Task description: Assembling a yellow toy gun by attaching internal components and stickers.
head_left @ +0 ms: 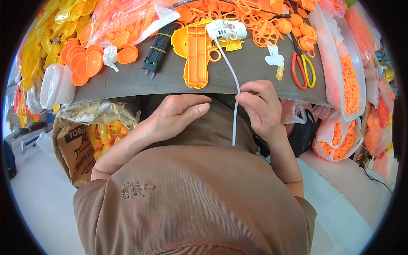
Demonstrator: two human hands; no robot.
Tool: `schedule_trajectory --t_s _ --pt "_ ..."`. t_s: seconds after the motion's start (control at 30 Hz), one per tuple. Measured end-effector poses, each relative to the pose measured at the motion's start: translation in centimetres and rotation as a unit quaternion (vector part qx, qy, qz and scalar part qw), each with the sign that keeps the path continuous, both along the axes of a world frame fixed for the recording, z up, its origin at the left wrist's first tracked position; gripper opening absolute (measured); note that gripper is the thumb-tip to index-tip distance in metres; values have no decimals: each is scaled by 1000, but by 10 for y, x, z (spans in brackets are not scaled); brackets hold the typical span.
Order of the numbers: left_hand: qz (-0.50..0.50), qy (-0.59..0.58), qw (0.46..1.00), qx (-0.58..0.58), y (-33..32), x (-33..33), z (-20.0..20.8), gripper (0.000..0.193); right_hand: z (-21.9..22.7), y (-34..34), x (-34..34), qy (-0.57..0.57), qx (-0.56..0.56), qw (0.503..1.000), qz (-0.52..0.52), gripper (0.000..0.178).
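A white flexible tube (233, 70) runs from a white cylindrical part (226, 29) down past the table's front edge. My right hand (262, 104) pinches this tube between thumb and fingertips, and its loose end hangs over my lap. The white part rests at the top of a yellow toy gun shell (182, 40), which lies on the table with an orange ribbed insert (197, 57) in its grip. An orange ring-shaped trigger (214, 55) sits beside the grip. Left of the tube, my left hand (180, 111) hovers before the table edge, fingers stretched out, holding nothing visible.
A black battery-like piece with rubber bands (158, 51) lies left of the shell. Scissors with red and yellow handles (303, 72) lie right. Orange spoon-like cups (87, 61), orange loops (259, 29) and a clear tub (346, 80) surround the work spot. A paper sack (70, 146) stands below left.
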State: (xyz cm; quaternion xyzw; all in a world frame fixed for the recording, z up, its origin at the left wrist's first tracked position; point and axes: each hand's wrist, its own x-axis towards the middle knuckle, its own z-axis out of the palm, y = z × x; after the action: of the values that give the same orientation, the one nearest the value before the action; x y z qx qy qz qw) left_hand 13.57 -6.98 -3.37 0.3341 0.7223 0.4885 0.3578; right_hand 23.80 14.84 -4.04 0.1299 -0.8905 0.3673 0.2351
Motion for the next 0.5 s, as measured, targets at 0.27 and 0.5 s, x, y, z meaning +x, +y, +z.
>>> schedule_trajectory --t_s 0.27,0.5 --pt "-18 -158 984 -75 28 4 -14 35 16 27 16 -27 84 990 -111 27" --pt "-3 -242 962 -127 32 5 -14 35 15 116 19 -110 229 889 -380 35"
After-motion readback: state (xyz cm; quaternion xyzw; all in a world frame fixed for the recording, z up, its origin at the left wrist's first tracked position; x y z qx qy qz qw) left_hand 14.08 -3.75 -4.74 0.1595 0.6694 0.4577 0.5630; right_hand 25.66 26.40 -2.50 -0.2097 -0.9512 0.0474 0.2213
